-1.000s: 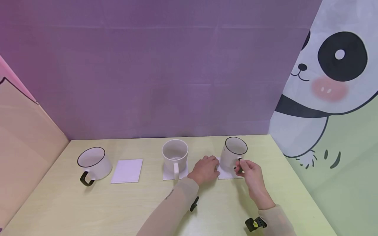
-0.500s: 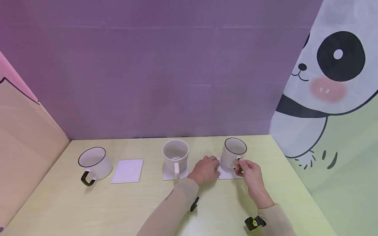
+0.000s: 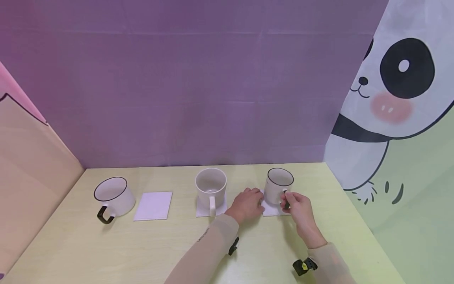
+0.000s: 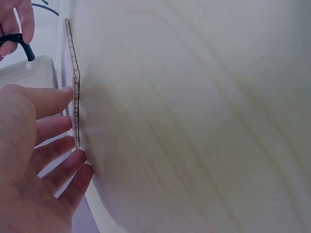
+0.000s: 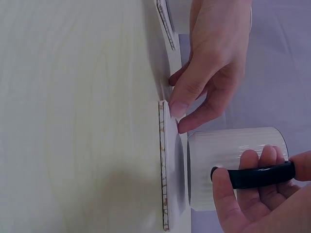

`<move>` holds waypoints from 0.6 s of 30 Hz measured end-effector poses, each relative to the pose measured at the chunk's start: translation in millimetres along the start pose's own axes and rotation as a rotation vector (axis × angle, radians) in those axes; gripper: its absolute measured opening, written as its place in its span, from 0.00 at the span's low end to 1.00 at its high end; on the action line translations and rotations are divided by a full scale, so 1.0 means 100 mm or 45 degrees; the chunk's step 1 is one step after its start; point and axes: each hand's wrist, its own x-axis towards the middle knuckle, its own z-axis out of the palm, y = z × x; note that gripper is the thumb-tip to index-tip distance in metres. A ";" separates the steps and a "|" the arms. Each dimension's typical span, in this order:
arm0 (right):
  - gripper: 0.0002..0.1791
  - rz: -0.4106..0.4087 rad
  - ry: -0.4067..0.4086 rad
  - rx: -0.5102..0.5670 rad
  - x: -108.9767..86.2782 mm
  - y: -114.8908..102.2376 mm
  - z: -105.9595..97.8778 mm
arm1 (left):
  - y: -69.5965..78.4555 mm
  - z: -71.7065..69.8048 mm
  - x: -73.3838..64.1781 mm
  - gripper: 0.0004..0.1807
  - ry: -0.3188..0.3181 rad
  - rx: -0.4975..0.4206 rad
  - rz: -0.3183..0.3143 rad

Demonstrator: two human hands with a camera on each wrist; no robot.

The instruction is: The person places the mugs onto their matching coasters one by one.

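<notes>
In the head view, a white mug (image 3: 275, 194) with a black rim is over the right-hand white square coaster (image 3: 270, 212). My right hand (image 3: 301, 211) grips this mug by its black handle (image 5: 257, 176), thumb and fingers around it. The right wrist view shows the mug's base very close to the coaster's top (image 5: 176, 160), with what looks like a thin gap. My left hand (image 3: 247, 204) touches the coaster's left edge with thumb and fingertips; in the left wrist view its fingers (image 4: 58, 170) are extended along the coaster's edge (image 4: 75, 87).
A plain white mug (image 3: 211, 189) stands on the middle coaster (image 3: 221, 211). Further left lies a bare coaster (image 3: 153, 206). Beside it is another white mug (image 3: 118, 201) with black rim and handle. A purple backdrop (image 3: 198, 86) rises behind the pale wooden table (image 3: 134, 252).
My right hand has shifted the mug slightly left and down towards the coaster. My left hand has stayed at the coaster's edge.
</notes>
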 end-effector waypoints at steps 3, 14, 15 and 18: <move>0.17 0.002 0.004 0.002 0.02 0.02 0.00 | 0.00 0.00 0.00 0.14 0.004 0.001 -0.003; 0.18 0.003 -0.002 -0.032 0.02 0.03 0.00 | 0.00 0.00 -0.01 0.14 0.010 -0.010 -0.004; 0.18 0.003 -0.005 -0.035 0.02 0.03 -0.01 | 0.00 -0.01 -0.01 0.14 0.010 -0.012 -0.005; 0.18 0.003 -0.012 -0.045 0.01 0.05 0.00 | 0.00 -0.01 -0.02 0.14 0.013 -0.023 -0.007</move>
